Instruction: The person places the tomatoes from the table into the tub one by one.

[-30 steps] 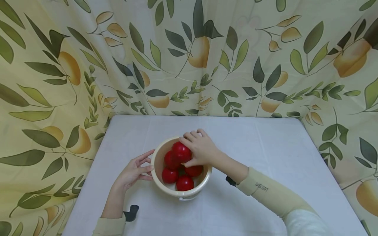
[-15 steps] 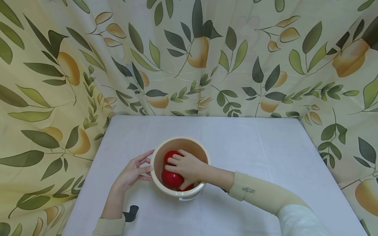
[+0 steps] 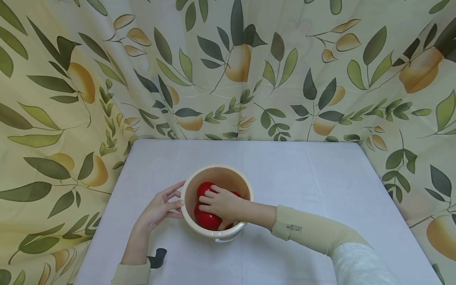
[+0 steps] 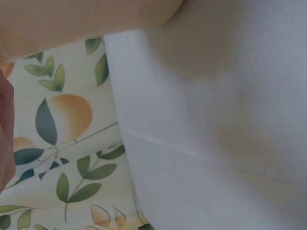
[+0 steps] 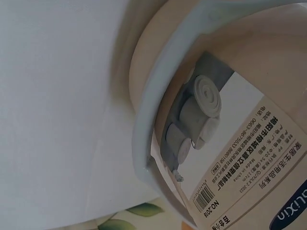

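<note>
A cream bucket [image 3: 246,180] stands on the table with several glossy round red fruits inside; their exact kind is hard to tell. Down inside it, my right hand [image 3: 224,206] holds one red fruit [image 3: 206,219] between fingers and thumb. Another red fruit [image 3: 205,189] shows beyond the fingertips, and the rest are mostly hidden under the hand. My left hand [image 3: 165,204] rests against the bucket's left side, fingers fairly straight and touching near the rim. The right wrist view shows the bucket's printed label [image 5: 240,158] and pale handle [image 5: 146,120], not the hand.
A white cloth covers the table [image 3: 303,170]. A leaf-and-fruit patterned curtain [image 3: 228,99] hangs behind it and along both sides. A black strap end [image 3: 158,258] sticks out by the left wrist.
My right hand has gone from the bucket's upper right rim down into it, carrying a red fruit, then has barely moved. My left hand stays at the side.
</note>
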A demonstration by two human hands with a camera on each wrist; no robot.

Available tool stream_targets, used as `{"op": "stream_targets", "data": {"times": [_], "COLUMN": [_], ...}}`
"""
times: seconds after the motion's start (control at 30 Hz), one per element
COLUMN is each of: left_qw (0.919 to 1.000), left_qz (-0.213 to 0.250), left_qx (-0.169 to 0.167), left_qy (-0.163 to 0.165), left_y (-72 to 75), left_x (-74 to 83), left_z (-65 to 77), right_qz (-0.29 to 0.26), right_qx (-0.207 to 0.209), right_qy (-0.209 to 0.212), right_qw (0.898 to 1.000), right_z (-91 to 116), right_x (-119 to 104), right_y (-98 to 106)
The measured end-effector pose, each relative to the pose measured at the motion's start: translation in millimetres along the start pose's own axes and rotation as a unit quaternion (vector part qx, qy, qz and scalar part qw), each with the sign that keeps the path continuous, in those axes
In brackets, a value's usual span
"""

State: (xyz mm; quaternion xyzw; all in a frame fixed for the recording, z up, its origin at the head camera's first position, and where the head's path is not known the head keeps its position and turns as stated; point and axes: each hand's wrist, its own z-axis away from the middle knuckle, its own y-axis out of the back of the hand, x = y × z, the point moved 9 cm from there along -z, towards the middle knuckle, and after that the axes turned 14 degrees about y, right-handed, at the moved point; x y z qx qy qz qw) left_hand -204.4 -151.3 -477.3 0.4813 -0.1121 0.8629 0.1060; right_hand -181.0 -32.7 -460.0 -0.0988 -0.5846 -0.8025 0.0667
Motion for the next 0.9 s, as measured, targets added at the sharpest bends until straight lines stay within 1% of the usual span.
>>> {"op": "stream_targets", "data": {"times": [0.17,0.47,0.57,0.67,0.73,0.77,0.8,0.83,0.87,0.9], "left_qw": [1.0,0.9998,0.9992,0.9969,0.9925,0.9888,0.983,0.9755,0.9653,0.953], "left_qz": [-0.001,-0.013,-0.037,-0.078,-0.122,-0.148,-0.182,-0.218,-0.259,-0.3], "left_qx": [-0.003,-0.012,-0.015,-0.01,0.0,0.004,0.008,0.015,0.027,0.044], "left_qy": [-0.001,-0.002,0.0,0.006,0.014,0.018,0.02,0.021,0.017,0.009], "left_y": [-0.4,-2.3,-2.8,-2.1,-1.2,-0.7,0.0,1.5,3.6,6.2], "left_x": [0.9,2.2,5.0,10.4,16.3,20.3,25.4,31.9,40.0,50.2], "left_z": [-0.6,-3.3,-2.3,1.2,3.8,5.1,6.6,8.0,9.6,10.8], "right_qz": [0.001,-0.034,-0.07,-0.104,-0.117,-0.122,-0.128,-0.131,-0.133,-0.133], "right_qx": [0.004,0.025,0.042,0.055,0.061,0.066,0.074,0.083,0.093,0.102], "right_qy": [-0.002,-0.003,-0.012,-0.024,-0.037,-0.047,-0.059,-0.074,-0.092,-0.115], "right_qw": [1.0,0.999,0.997,0.993,0.991,0.989,0.987,0.985,0.982,0.979], "right_z": [1.0,9.6,17.4,29.1,39.5,45.4,51.8,59.0,67.0,76.3], "right_x": [-0.1,2.6,8.1,16.6,25.2,30.8,37.7,46.1,55.7,66.7], "right_y": [-0.2,1.7,4.8,12.3,18.8,22.9,27.5,32.3,37.1,41.6]}}
